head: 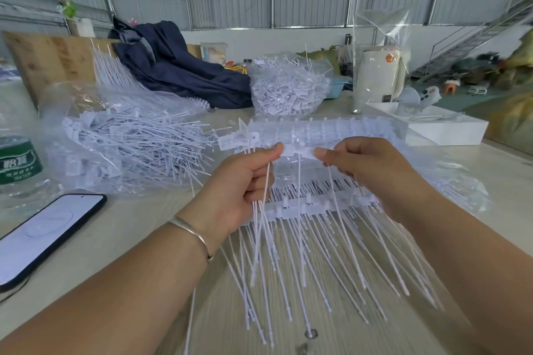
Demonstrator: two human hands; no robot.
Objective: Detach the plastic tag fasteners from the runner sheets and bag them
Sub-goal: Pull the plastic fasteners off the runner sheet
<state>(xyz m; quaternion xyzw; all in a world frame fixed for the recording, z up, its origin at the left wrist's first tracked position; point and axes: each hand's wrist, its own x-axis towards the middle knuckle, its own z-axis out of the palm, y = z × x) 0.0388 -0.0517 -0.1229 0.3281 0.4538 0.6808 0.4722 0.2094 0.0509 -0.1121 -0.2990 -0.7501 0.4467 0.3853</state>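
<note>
Head view: both hands are raised over the pale wooden table [101, 239], at the centre of the frame. The left hand [239, 184], with a silver bangle [191, 232] on its wrist, has its fingers curled round a bunch of white tag fasteners [261, 219] whose thin tails hang down through the fist toward 6 o'clock, and its thumb and forefinger pinch the left end of a small white runner strip [297, 151]. The right hand [372, 173] pinches the strip's right end between thumb and fingertips, and a few tails hang from that piece.

Just beyond and below the hands lies a runner sheet [302, 206] with fasteners fanned toward 6 o'clock, partly on clear plastic. At 10 o'clock a clear bag [129, 147] holds a loose heap of fasteners; at 12 o'clock a second bag [288, 89] bulges with them. A dark blue jacket [178, 66] lies at 11 o'clock. At 8 o'clock a lit smartphone [43, 236] lies flat, with a green-labelled water bottle [20, 161] at 9 o'clock. At 2 o'clock a white tray [444, 130] sits by a white appliance [377, 78] wrapped in clear film.
</note>
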